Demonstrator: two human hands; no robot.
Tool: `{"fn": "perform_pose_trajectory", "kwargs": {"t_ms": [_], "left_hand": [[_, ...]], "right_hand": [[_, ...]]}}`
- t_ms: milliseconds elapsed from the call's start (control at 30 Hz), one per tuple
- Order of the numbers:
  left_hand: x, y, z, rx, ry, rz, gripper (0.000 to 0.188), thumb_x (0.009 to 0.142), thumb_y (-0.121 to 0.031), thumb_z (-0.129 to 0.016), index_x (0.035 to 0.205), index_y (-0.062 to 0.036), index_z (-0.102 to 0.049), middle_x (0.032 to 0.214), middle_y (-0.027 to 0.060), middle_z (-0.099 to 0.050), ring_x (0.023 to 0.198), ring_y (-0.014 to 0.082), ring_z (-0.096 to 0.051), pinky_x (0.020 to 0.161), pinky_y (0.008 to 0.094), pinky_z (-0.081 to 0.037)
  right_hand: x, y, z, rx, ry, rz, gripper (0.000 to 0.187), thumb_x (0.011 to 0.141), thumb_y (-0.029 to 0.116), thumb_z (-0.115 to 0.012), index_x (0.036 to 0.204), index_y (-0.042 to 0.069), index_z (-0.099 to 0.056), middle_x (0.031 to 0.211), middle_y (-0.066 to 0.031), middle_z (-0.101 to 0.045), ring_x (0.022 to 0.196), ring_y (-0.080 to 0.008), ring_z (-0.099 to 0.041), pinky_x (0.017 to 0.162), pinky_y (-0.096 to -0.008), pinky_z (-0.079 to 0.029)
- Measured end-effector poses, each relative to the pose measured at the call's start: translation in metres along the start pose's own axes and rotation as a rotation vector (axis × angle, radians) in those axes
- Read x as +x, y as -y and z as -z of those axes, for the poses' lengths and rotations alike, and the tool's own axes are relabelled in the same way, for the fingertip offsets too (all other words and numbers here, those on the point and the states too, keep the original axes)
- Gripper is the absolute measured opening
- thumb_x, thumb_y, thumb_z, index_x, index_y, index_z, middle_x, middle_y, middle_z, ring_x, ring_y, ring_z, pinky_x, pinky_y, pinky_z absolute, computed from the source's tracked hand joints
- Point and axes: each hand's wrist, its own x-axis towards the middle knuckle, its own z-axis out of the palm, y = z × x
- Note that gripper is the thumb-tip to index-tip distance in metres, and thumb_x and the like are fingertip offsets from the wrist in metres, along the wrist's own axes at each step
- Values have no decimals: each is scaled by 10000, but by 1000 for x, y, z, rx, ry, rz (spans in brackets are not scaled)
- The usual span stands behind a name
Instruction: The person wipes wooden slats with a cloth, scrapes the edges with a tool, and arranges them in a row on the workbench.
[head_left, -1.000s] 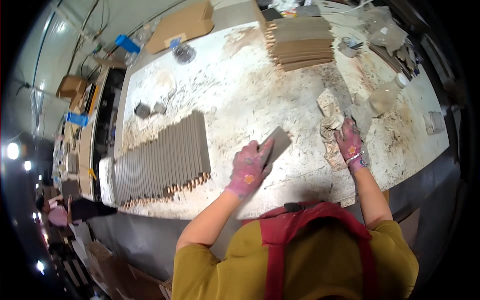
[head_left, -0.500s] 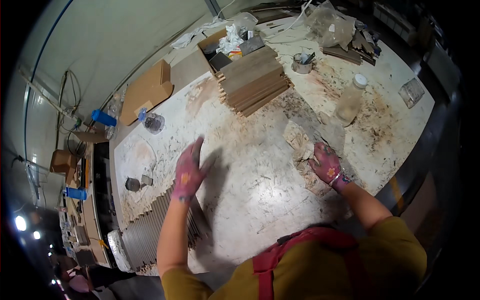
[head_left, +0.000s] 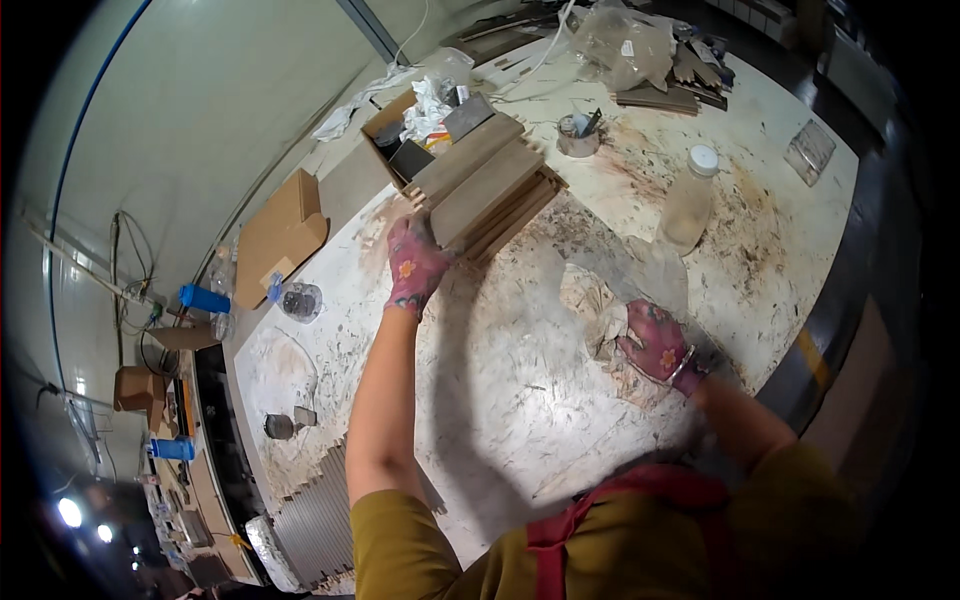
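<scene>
My left hand [head_left: 415, 262], in a pink flowered glove, is closed on the near-left end of a brown wooden plank [head_left: 492, 192] at the top of a stack. Other planks [head_left: 515, 222] of the stack show below and behind it; the plank sits askew to them. The fingertips are partly hidden at its end. On the right, my right hand [head_left: 655, 342], gloved alike, has its fingers curled on a crumpled, stained cloth [head_left: 590, 300] lying on the white worktable [head_left: 510, 400].
Several grey-brown strips [head_left: 312, 525] lie in a row at the near left. A capped plastic bottle [head_left: 688, 205], a tin of tools [head_left: 578, 135] and a scraper [head_left: 305, 416] stand or lie on the table. An open carton [head_left: 385, 130] sits behind the planks, a flattened box [head_left: 283, 240] farther left.
My left hand has reached forward from above the strips to the plank stack and taken hold of a plank, which has turned askew. My right hand stays on the cloth. The view has shifted slightly.
</scene>
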Motion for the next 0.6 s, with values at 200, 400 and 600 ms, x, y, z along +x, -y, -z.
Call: {"fn": "perform_pose_trajectory", "kwargs": {"t_ms": [200,400,600], "left_hand": [[-101,-37,18,-799,-61,122,876,701,-96,-780,1425,-45,-290,1399,166,-395,1257,274,-448,1021,351,-400],[-261,-62,-1,-1137,-40,121,1007,750,-60,-725,1510,-133,-68,1503,162,-248,1278,283,-431,1017,381,-408],[-321,-86,-21,-1016,-34,284,812,796,-135,-701,1452,-116,-223,1418,140,-375,1211,259,-483,979,392,-440]], "right_hand": [[1,-2,5,188,-38,-120,340,810,231,-645,1082,39,-574,1108,-142,-576,987,-346,-583,835,-404,-489],[11,98,26,855,-19,20,392,847,323,-629,1125,62,-541,1120,-140,-569,1040,-310,-580,913,-391,-461],[5,96,-47,-206,322,87,368,847,240,-528,1184,92,-525,1017,-119,-603,835,-243,-628,680,-367,-524]]}}
